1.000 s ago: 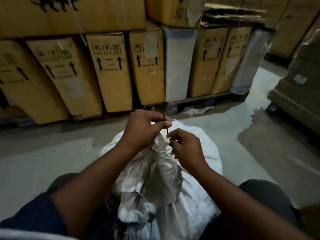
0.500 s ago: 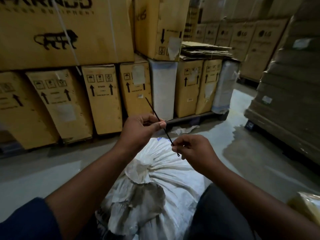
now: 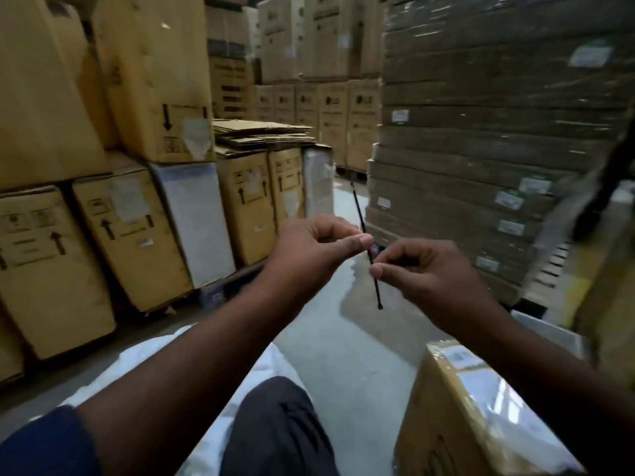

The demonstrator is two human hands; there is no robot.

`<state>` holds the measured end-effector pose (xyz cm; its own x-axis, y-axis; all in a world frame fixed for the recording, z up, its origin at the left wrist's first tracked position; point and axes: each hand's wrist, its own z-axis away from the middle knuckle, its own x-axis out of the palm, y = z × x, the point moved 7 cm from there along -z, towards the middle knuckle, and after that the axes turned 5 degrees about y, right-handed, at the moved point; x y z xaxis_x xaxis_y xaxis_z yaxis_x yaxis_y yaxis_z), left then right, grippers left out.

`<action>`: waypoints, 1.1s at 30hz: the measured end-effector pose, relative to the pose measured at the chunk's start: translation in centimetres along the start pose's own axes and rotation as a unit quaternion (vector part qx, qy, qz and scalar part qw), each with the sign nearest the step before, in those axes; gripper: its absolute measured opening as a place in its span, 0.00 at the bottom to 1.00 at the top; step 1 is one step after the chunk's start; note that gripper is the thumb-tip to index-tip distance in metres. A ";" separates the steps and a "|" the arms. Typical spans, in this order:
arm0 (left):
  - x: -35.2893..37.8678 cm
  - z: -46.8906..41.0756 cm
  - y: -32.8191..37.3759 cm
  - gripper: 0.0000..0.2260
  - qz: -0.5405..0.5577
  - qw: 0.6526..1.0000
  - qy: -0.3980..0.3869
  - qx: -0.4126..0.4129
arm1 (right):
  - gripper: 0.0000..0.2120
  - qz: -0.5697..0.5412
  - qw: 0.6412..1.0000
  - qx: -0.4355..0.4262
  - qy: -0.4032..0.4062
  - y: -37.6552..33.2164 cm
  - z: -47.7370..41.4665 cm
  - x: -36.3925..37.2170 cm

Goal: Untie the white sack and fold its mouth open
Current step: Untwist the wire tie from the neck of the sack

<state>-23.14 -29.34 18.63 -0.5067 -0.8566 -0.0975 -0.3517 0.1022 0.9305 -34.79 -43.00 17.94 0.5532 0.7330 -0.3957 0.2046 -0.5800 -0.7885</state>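
Though blurred, LG logos (image 3: 365, 99) on far cartons (image 3: 362, 125).

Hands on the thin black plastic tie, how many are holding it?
2. The left hand pinches the thin black plastic tie near its middle; the right hand pinches it just below. Both are lifted clear of the white sack.
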 end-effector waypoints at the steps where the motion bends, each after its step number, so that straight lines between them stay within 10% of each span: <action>1: 2.2 -0.2 0.2 0.05 0.000 1.000 -0.019 0.005 | 0.03 -0.007 1.000 0.005 0.016 0.4 0.5 -1.9; 15: 24.0 3.2 0.2 0.04 -0.057 0.973 -0.215 0.069 | 0.05 0.005 0.942 0.107 0.319 9.4 11.8 -20.4; 24: 28.1 6.4 -6.1 0.25 -0.418 0.840 -0.249 0.241 | 0.09 0.024 0.896 0.254 0.362 20.7 16.0 -19.0; 33: 26.5 5.6 -9.7 0.38 -0.436 0.824 -0.265 0.247 | 0.26 0.093 0.869 0.319 0.367 25.0 16.9 -18.0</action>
<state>-37.60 -50.16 5.08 -0.1186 -0.3853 -0.9151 -0.9748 -0.1303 0.1812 -53.24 -64.68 -2.60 0.9425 0.0888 -0.3223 -0.3034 -0.1771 -0.9362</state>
